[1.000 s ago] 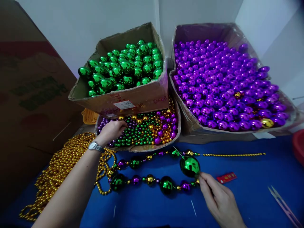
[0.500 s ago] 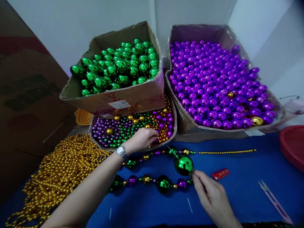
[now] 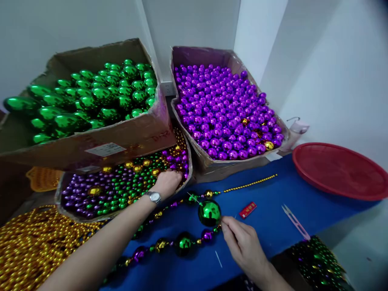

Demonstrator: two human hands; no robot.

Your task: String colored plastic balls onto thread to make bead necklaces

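My left hand [image 3: 168, 184], with a watch on the wrist, reaches into a low box [image 3: 189, 178] of small purple, green and gold beads. Its fingers curl down among the gold and purple beads at the right end; their tips are hidden. My right hand [image 3: 241, 236] pinches the bead string right beside a large shiny green bead [image 3: 209, 213]. A thin white tip [image 3: 194, 198] sticks out from that bead's upper left. Below lies the strung strand with a purple bead [image 3: 207, 235], a dark green bead [image 3: 183, 243] and a gold bead [image 3: 162, 245], on the blue tabletop [image 3: 260, 226].
Cardboard boxes of large green beads [image 3: 101, 93] and purple beads [image 3: 218, 105] stand behind. Gold bead chains [image 3: 36, 250] heap at left. A red tray [image 3: 339, 169], a small red packet [image 3: 247, 209] and pink thread snips [image 3: 295, 222] lie at right.
The view has swung to the right, so the scene sits further left and the red tray shows more fully. My left hand's fingers have gone deeper among the beads. My right hand keeps its pinch.
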